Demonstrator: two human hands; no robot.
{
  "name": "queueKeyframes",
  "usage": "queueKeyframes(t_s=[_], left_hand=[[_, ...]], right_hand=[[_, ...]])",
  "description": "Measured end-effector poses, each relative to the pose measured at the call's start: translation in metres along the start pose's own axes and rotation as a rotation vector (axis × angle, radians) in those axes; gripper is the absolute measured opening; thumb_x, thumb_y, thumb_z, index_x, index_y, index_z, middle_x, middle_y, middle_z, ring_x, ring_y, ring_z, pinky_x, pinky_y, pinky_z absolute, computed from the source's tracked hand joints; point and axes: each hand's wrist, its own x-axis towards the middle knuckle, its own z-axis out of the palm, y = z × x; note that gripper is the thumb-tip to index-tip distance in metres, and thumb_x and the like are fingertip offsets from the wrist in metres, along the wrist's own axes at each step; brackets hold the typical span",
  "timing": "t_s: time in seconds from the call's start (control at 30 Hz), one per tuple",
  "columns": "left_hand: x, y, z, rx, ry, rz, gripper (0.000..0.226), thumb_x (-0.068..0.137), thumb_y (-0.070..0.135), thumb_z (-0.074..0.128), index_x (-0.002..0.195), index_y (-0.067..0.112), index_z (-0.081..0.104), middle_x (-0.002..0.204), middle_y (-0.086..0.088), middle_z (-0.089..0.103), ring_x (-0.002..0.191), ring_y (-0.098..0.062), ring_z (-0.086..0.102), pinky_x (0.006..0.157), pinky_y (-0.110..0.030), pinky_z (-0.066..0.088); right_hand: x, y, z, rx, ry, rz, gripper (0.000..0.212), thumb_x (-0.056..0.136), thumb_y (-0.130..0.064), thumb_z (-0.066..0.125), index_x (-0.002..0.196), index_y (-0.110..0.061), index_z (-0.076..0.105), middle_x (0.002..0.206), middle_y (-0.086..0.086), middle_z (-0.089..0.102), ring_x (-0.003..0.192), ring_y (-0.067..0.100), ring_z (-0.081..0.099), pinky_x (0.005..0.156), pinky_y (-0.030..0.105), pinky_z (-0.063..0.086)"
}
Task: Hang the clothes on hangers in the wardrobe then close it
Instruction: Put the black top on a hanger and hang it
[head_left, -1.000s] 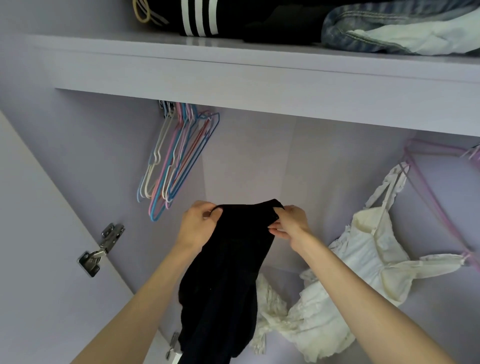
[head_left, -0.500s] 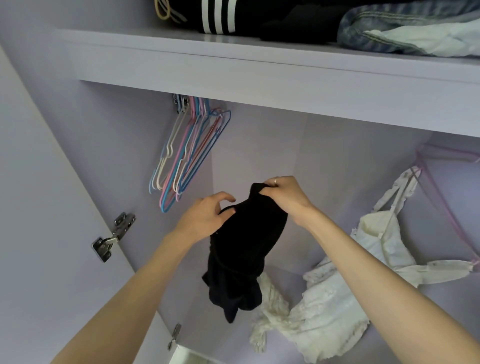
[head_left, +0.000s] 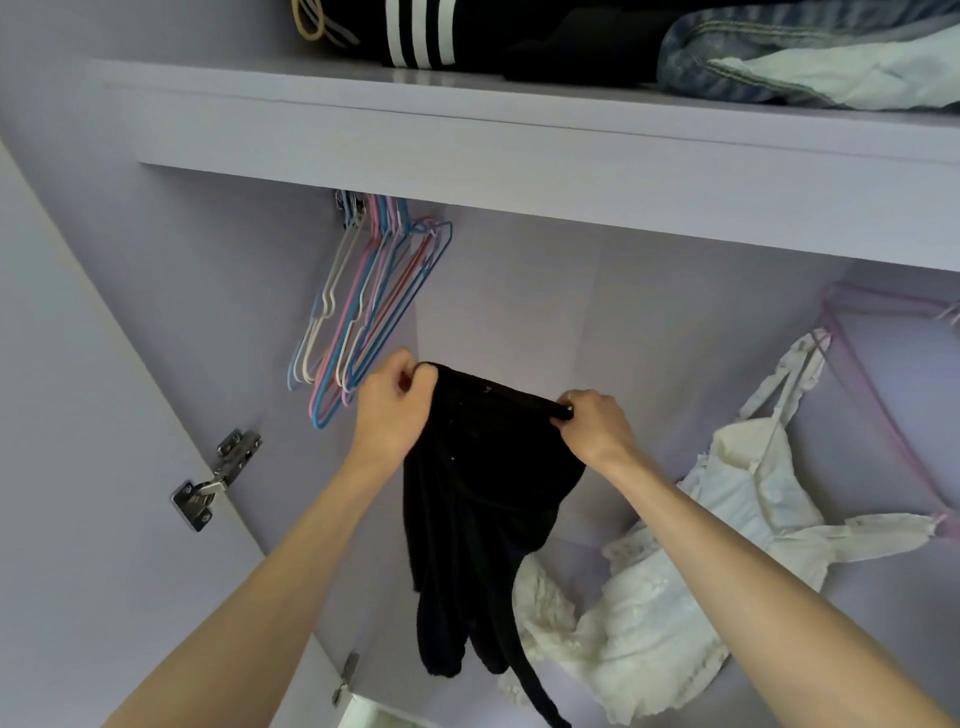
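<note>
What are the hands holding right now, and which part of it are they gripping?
Both hold the black garment: the left hand grips its top edge at the left end, the right hand pinches the same edge at the right end.

Black garment (head_left: 483, 467) in the grip. Left of it: hangers (head_left: 363, 306), blue, pink, white. Right, lower: white dress (head_left: 727, 545) on pink hanger (head_left: 878, 405). Above: lilac shelf (head_left: 519, 135); black fabric, white stripes (head_left: 421, 34); blue denim (head_left: 737, 57).

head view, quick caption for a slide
Both hands, left hand and right hand, hold a black garment stretched beside empty hangers in the open wardrobe.
</note>
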Motion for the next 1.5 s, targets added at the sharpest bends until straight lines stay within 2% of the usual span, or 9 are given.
queueKeyframes(t_s=[0.13, 0.37, 0.53, 0.77, 0.87, 1.07, 1.17, 1.37, 1.5], left_hand=[[0.002, 0.002, -0.016, -0.151, -0.034, -0.227, 0.019, 0.089, 0.013, 0.046, 0.07, 0.01, 0.047, 0.066, -0.002, 0.044, 0.063, -0.01, 0.043, 0.06, -0.023, 0.035], [-0.007, -0.012, -0.019, 0.186, -0.624, -0.206, 0.013, 0.086, 0.019, 0.064, 0.094, 0.012, 0.057, 0.086, 0.002, 0.061, 0.08, -0.011, 0.059, 0.064, -0.014, 0.043], [0.0, -0.031, -0.021, 0.53, -0.293, 0.004, 0.009, 0.089, 0.023, 0.057, 0.094, 0.023, 0.065, 0.091, 0.003, 0.068, 0.092, -0.019, 0.063, 0.081, -0.033, 0.051], [0.003, -0.035, -0.034, 0.635, 0.009, -0.03, 0.025, 0.09, 0.012, 0.05, 0.114, 0.011, 0.057, 0.103, -0.015, 0.063, 0.093, -0.036, 0.06, 0.079, -0.043, 0.048], [0.0, -0.038, -0.032, 0.555, 0.053, -0.017, 0.016, 0.09, 0.01, 0.052, 0.102, 0.003, 0.059, 0.094, -0.013, 0.058, 0.083, -0.03, 0.057, 0.07, -0.032, 0.042], [0.001, -0.046, -0.033, 0.189, -0.029, -0.294, 0.021, 0.092, 0.012, 0.047, 0.071, 0.013, 0.047, 0.066, -0.001, 0.044, 0.067, -0.017, 0.042, 0.058, -0.026, 0.034], [-0.003, -0.053, -0.041, 0.142, -0.108, -0.368, 0.02, 0.092, 0.013, 0.047, 0.072, 0.011, 0.047, 0.067, -0.002, 0.043, 0.064, -0.015, 0.041, 0.059, -0.025, 0.033], [-0.007, -0.06, -0.073, 0.113, -0.192, -0.379, 0.015, 0.092, 0.01, 0.05, 0.078, 0.011, 0.055, 0.07, -0.002, 0.05, 0.068, -0.015, 0.047, 0.063, -0.023, 0.035], [-0.008, -0.064, -0.095, 0.033, -0.156, -0.435, 0.018, 0.089, 0.011, 0.049, 0.073, 0.016, 0.056, 0.066, 0.0, 0.049, 0.066, -0.016, 0.045, 0.063, -0.028, 0.035]], right_hand=[[0.003, 0.03, 0.008, 0.129, 0.001, 0.219, 0.022, 0.091, -0.021, 0.056, 0.103, -0.007, 0.068, 0.103, 0.014, 0.068, 0.097, 0.03, 0.063, 0.085, 0.034, 0.052], [-0.002, 0.039, 0.018, 0.85, -0.161, 0.624, 0.012, 0.092, -0.011, 0.051, 0.101, -0.003, 0.052, 0.084, 0.01, 0.059, 0.085, 0.027, 0.062, 0.073, 0.035, 0.054], [0.002, 0.041, 0.015, 0.609, -0.181, 0.316, 0.022, 0.084, -0.026, 0.069, 0.09, -0.009, 0.057, 0.078, 0.001, 0.058, 0.071, 0.013, 0.056, 0.056, 0.02, 0.042], [0.01, 0.065, 0.014, -0.002, -0.08, 0.217, 0.015, 0.088, -0.005, 0.051, 0.094, -0.007, 0.065, 0.097, 0.01, 0.066, 0.093, 0.027, 0.061, 0.072, 0.025, 0.048], [0.011, 0.069, 0.016, 0.299, -0.07, 0.414, 0.017, 0.087, -0.006, 0.051, 0.071, -0.007, 0.056, 0.081, 0.01, 0.061, 0.082, 0.027, 0.062, 0.059, 0.027, 0.052], [0.013, 0.052, 0.021, 1.039, -0.144, 0.637, 0.015, 0.09, 0.002, 0.051, 0.102, -0.004, 0.058, 0.084, 0.01, 0.061, 0.073, 0.021, 0.061, 0.062, 0.032, 0.05], [0.014, 0.034, 0.021, 0.985, -0.101, 0.502, 0.015, 0.089, -0.003, 0.057, 0.102, -0.009, 0.062, 0.082, 0.007, 0.062, 0.07, 0.017, 0.058, 0.057, 0.025, 0.046], [0.023, -0.005, 0.029, 0.709, -0.29, 0.326, 0.021, 0.085, -0.003, 0.06, 0.105, 0.002, 0.065, 0.097, 0.014, 0.065, 0.087, 0.025, 0.062, 0.083, 0.032, 0.051], [0.029, -0.031, 0.043, 0.647, -0.396, 0.256, 0.029, 0.085, 0.002, 0.055, 0.112, -0.001, 0.066, 0.106, 0.014, 0.066, 0.089, 0.022, 0.062, 0.073, 0.025, 0.052]])
